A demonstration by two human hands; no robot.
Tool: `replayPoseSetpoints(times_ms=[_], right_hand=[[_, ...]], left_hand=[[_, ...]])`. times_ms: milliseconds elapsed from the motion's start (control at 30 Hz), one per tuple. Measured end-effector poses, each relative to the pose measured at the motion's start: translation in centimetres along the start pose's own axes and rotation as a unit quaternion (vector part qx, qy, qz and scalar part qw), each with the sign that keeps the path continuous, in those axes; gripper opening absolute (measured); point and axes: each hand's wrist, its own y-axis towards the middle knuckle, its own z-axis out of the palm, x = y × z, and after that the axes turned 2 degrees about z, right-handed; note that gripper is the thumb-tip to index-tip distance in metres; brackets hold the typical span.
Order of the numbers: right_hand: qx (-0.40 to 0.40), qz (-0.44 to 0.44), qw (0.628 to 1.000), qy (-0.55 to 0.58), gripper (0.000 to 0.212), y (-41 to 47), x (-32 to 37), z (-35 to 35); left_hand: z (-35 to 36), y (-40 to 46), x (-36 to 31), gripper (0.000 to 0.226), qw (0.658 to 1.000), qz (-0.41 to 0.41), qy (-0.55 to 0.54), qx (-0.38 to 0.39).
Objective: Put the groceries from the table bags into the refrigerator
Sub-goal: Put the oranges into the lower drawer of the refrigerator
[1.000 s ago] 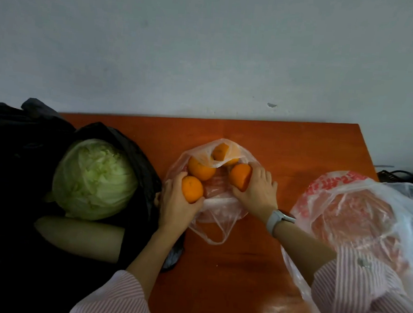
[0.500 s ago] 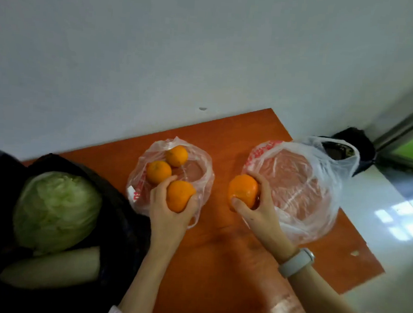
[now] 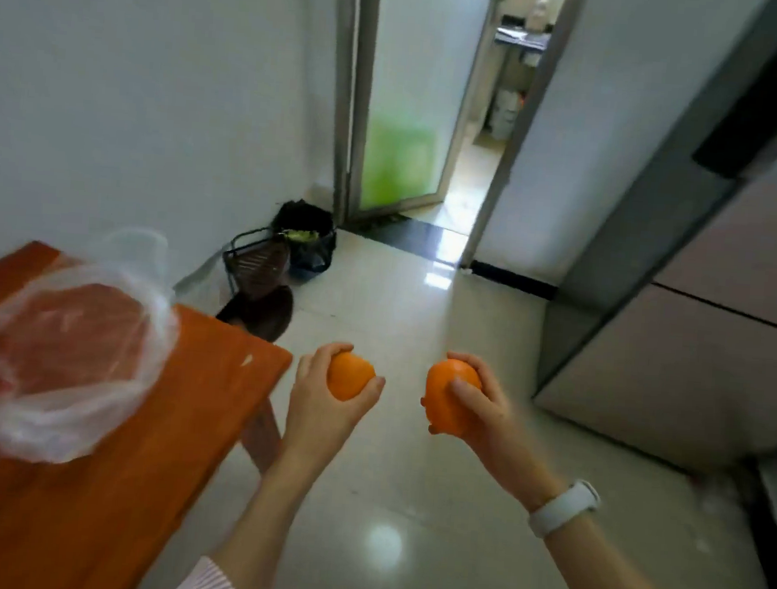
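A: Two hands out over the floor, each one full. Left hand (image 3: 323, 409) is wrapped round an orange (image 3: 348, 378), thumb on its right side, fingers curled over the top

B: And the right hand (image 3: 484, 411) has a second orange (image 3: 450, 402), thumb pressed across its front. White band (image 3: 564, 509) on that wrist, striped sleeve (image 3: 214, 585) showing at the near edge

A: Both fruits are held up in the air, apart from each other, just right of the worktop's corner. Nothing touching them but fingers

B: The orange-brown worktop (image 3: 146, 438) fills the near left. A clear bag (image 3: 60, 358) sits on it, something reddish inside, hard to tell what through the plastic

A: Over on the right stands the fridge (image 3: 707, 316), pale panels with a dark seam between them, doors closed as far as I can see. It is well apart from both hands

B: Far off, a black bin (image 3: 308, 238) against the wall, a dark wire chair (image 3: 259, 271) beside it, and an open doorway (image 3: 474, 162) past a frosted green panel (image 3: 400, 161)
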Motion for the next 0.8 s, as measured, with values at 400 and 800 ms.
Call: replayPoseSetpoints(times_ms=[400,800], right_hand=[[-0.435,-0.074,0.890,-0.114,0.029,-12.4,4.2,-34.7],[-0.522,-0.078,0.813,-0.246,0.039,-11.6,18.0,-60.7]], left_hand=[[35.1,-0.3,-19.7,0.052,0.914,0.214,0.008,0.345],[62.1,6.8,-38.2,0.052,0.844,0.336,-0.035,0.416]])
